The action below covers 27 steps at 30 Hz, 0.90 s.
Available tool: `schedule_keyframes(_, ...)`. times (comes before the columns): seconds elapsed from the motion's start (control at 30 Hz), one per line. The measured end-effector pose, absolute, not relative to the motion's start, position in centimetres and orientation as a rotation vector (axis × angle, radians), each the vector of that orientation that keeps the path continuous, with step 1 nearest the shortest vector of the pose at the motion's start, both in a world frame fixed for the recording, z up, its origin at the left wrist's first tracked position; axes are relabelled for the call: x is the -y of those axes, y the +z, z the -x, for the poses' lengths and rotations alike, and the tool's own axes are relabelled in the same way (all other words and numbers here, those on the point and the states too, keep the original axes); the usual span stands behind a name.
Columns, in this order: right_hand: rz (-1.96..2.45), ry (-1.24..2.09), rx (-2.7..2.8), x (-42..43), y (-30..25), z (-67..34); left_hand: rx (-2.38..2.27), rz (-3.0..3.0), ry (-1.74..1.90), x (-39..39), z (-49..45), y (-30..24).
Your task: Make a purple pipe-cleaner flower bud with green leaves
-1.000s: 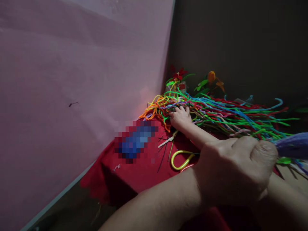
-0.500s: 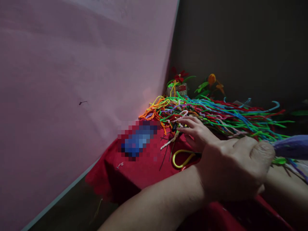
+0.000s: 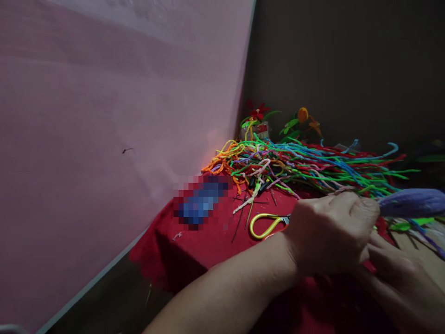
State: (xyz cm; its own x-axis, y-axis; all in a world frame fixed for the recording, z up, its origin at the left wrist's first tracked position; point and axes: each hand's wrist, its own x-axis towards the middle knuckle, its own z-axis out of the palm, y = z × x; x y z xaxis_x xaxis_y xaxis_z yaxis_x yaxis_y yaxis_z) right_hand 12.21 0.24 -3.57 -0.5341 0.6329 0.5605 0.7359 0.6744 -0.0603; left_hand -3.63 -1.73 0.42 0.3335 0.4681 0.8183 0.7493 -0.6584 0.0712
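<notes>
My left hand (image 3: 328,232) is closed in a fist, with a purple fuzzy bud-shaped bundle (image 3: 412,203) sticking out to the right past its thumb side. My right hand (image 3: 399,269) lies just below and to the right of it, its fingertips hidden behind the left hand. Whether those fingers pinch anything does not show. Under the left wrist, scissors with a yellow handle (image 3: 261,227) lie on the red cloth (image 3: 222,243), their blades mostly covered. A large heap of coloured pipe cleaners (image 3: 313,162) spreads behind my hands.
A pixelated blue object (image 3: 201,202) lies at the cloth's left. Fuzzy flowers, one red (image 3: 257,111) and one orange (image 3: 303,115), stand behind the heap. Thin dark stems (image 3: 239,222) lie near the scissors. A pink wall (image 3: 121,93) borders the left.
My right hand has drawn back from the pipe cleaner heap to below my left hand. The scissors show more now. My left hand, still around the purple bundle, has shifted slightly left.
</notes>
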Motion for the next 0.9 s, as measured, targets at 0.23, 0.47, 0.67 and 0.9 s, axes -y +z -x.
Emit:
schedule_keyframes(0.23, 0.896, 0.024, 2.227, 0.3, -3.7, -12.7, 1.061, 2.248, -1.276, 1.5, 3.5, 0.2)
schedule_keyframes(0.47, 0.903, 0.194, 2.216, 0.2, -4.2, -12.7, 1.05, 2.249, -1.246, 1.5, 3.5, 0.1)
schedule_keyframes(0.67, 0.935, 0.313, 2.219, 0.3, -4.7, -12.8, 1.043, 2.272, -1.215, 1.5, 3.4, 0.1)
schedule_keyframes(0.9, 0.84, 0.155, 2.296, 0.9, -4.2, -12.0, 1.035, 2.298, -1.172, 1.5, 3.2, -0.3)
